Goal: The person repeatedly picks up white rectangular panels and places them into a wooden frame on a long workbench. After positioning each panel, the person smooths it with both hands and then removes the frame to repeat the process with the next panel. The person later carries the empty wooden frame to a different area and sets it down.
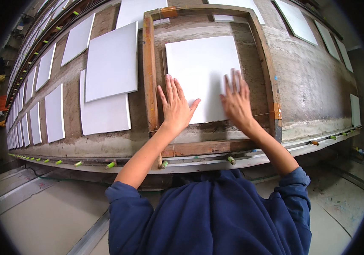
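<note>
Left hand [175,104], yours: fingers extended, thumb spread wide, nothing pinched; it lies over the left border of the white panel [201,63], a position suited to steadying that side; right hand [238,104], yours: fingers extended and a little apart, blurred, at the panel's lower right; whether it touches or hovers, you cannot tell from this view; set either side, the two would keep the panel from skewing.

White panel: one, flat, inside the outline of the wooden frame [150,72]; bare table [305,85] shows around it, presumably clearance so that the wood does not crowd its edges; wooden frame: one, rectangular, orange tape [277,111] on its right rail, probably binding or marking; its near end lies toward your body, which puts the panel within easy reach.

Left of the frame: two more panels, the upper panel [112,61] overlapping the lower panel [105,121], perhaps to save room; along the table's near edge: green pegs [111,164], spaced in a row, possibly as position stops.
</note>
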{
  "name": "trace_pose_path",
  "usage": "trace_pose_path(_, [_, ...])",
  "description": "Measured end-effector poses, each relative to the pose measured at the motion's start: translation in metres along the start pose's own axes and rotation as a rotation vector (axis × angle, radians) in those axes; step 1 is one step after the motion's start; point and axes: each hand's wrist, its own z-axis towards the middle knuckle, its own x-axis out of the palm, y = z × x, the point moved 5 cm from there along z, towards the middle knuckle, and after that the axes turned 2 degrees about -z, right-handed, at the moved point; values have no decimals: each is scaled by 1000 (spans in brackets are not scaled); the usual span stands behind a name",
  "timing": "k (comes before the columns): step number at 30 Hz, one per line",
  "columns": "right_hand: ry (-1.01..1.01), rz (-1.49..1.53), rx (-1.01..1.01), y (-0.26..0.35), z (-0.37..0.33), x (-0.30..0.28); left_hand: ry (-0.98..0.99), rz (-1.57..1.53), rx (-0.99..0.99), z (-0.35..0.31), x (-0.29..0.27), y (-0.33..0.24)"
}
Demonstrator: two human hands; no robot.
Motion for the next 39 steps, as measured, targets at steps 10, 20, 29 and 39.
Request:
trace_pose_path(10, [24, 45, -342, -2, 98, 39, -252, 60, 47, 118, 22, -6])
trace_pose_path(20, [-241, -36, 157, -72, 181, 57, -501, -238, 4, 162, 24, 21])
trace_pose_path(29, [-62, -34, 28, -41, 47, 32, -183, -47, 198, 54, 25, -11])
trace_pose_path(39, [96, -15, -131, -7, 0, 1, 6, -33, 295, 20, 15, -33])
